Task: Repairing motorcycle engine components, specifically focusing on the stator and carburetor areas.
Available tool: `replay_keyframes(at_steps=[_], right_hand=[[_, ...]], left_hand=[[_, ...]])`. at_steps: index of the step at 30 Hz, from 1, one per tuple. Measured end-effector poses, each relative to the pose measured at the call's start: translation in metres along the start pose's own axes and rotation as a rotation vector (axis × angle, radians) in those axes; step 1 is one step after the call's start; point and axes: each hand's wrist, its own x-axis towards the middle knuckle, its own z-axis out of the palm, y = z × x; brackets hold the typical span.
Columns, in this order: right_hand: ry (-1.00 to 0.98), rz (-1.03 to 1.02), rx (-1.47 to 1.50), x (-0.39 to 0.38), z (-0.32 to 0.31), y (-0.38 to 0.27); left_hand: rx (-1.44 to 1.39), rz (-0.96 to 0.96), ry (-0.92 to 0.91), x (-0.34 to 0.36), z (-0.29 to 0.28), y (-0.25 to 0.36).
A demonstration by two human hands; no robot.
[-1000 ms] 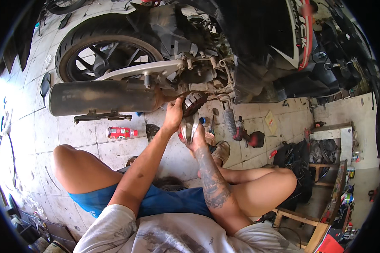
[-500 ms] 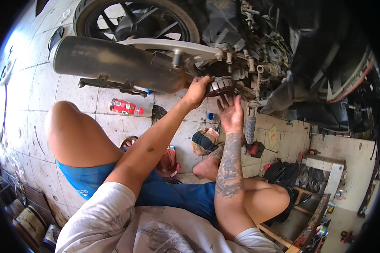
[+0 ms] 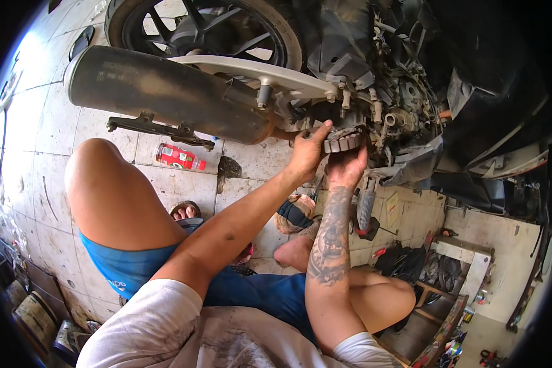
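Note:
A round metal stator (image 3: 343, 143), with block-like poles along its rim, is held between my hands close to the scooter's engine (image 3: 405, 110). My left hand (image 3: 311, 150) grips its left side, thumb up along the edge. From below and the right, my right hand (image 3: 348, 167) cups it, with the fingers curled up around its right side and partly hidden. The dark exhaust muffler (image 3: 165, 92) lies just left of my hands, under a light swingarm (image 3: 245, 69). Behind the stator, the engine's cavity is in shadow.
The rear wheel (image 3: 282, 37) stands at the far left. On the tiled floor lie a red-labelled bottle (image 3: 179, 157) and a red-and-black tool (image 3: 367, 228). A shock absorber (image 3: 365, 205) hangs right of my right wrist. A wooden frame (image 3: 454, 313) is at the lower right.
My right hand has risen from open below the stator to cup its underside and right side. My left hand has shifted right with the stator, and the view has moved slightly.

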Motion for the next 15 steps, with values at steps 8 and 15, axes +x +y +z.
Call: replay_keyframes(at_steps=[8,15], right_hand=[[0.086,-0.072,-0.124,0.037,0.007,-0.012],[0.275,-0.101,-0.285,0.041,-0.003,-0.017]], left_hand=[[0.048,0.046,-0.157,0.0,0.012,0.005],[-0.01,-0.012,-0.163,0.013,0.002,-0.006]])
